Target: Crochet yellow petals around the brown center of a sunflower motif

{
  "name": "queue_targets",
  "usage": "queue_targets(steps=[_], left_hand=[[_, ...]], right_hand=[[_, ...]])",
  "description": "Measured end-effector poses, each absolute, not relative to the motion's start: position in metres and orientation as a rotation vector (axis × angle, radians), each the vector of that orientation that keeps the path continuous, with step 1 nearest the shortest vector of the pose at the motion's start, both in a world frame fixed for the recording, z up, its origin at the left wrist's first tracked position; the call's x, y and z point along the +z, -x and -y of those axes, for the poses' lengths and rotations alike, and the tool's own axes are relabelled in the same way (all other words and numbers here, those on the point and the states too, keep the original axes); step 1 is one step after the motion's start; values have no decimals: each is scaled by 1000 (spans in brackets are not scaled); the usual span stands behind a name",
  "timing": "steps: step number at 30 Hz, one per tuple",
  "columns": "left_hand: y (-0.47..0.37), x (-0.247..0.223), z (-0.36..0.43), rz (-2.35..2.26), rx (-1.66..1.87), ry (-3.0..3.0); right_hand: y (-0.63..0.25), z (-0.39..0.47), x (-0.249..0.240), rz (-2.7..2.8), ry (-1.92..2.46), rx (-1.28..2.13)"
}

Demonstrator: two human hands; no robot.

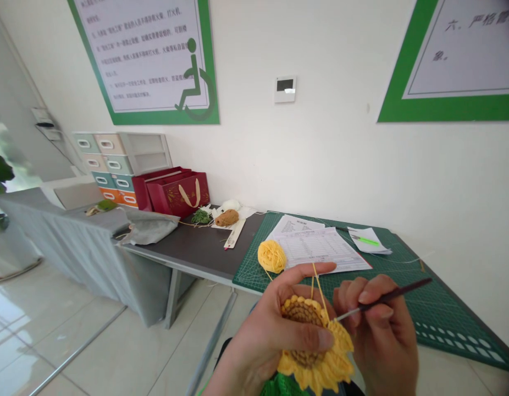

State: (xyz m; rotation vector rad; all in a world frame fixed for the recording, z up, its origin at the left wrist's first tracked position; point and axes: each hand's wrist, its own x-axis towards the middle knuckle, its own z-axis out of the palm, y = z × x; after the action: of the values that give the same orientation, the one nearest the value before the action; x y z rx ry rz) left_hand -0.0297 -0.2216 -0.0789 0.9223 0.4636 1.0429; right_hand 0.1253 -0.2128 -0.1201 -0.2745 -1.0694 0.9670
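Observation:
My left hand [275, 330] is closed on a crocheted sunflower [312, 366] with a brown centre and yellow petals, its thumb pressed across the front. A strand of yellow yarn runs over the raised left index finger down to the flower's edge. Between the fingers and thumb of my right hand [380, 330] is a crochet hook [397, 294] with a dark handle. Its metal tip meets the flower's upper right edge, by the yarn strand. Behind my left hand, a ball of yellow yarn [271, 256] rests on the green cutting mat [250, 269].
Printed papers [320, 250] and a notepad with a green pen [368, 241] lie on the mat. Further left are brown yarn [227, 218], green yarn [202, 216], a grey cloth [151, 226], red gift bags [176, 192] and a drawer unit [143, 154]. A wall stands behind the table.

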Motion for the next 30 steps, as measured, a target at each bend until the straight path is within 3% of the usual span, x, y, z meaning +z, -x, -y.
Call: queue_targets(steps=[6,13,30], left_hand=[[34,-78,222,-373,954,-1008],[34,-73,225,-393,1090,-1216],[33,-77,225,-403,994,-1129]], right_hand=[[-127,219,-113,999,358,1223],[-121,216,-112,835,437,1320],[-128,220,-110,917,434,1263]])
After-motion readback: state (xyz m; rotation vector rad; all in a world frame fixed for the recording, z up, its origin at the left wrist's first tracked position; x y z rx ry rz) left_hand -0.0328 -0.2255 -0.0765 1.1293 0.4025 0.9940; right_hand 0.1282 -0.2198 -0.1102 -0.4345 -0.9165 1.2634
